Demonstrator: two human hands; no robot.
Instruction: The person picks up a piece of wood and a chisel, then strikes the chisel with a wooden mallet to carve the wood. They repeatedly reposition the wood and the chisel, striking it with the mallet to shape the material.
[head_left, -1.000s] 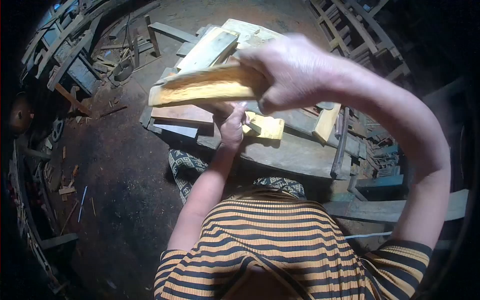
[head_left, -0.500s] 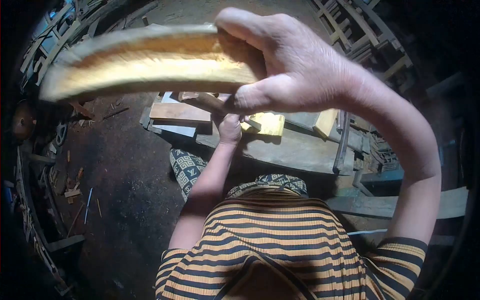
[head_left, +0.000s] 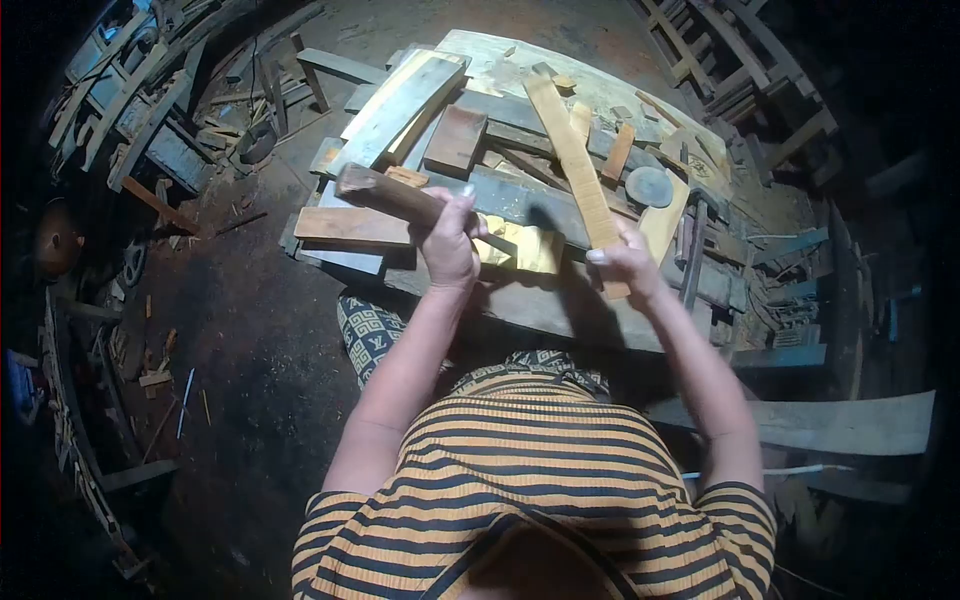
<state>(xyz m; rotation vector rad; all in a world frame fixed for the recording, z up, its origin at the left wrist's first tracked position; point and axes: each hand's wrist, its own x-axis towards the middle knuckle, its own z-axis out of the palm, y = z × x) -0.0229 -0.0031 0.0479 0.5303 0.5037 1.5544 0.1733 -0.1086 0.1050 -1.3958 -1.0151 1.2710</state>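
My left hand (head_left: 450, 245) is wrapped round the thick dark wooden handle of a chisel (head_left: 385, 193), tilted with its butt to the upper left. The chisel's short blade points right, onto a bright yellow wood block (head_left: 538, 250) with carved hollows; whether the tip touches is hard to tell. In my right hand (head_left: 625, 262) is a long flat wooden bar (head_left: 572, 150), gripped near its lower end and slanting up and left. It is to the right of the block, apart from the chisel. The block lies on a wooden workbench (head_left: 600, 325).
Planks (head_left: 400, 110), a reddish wood block (head_left: 456, 138) and a round grey disc (head_left: 650, 187) lie on the bench. A dark metal bar (head_left: 693, 250) stands right of my right hand. Timber stacks (head_left: 730, 50) line the sides, with scraps on the floor.
My right hand has come down and away from the camera, bringing the wooden bar from high up to beside the yellow block. My left hand keeps the chisel in nearly the same place.
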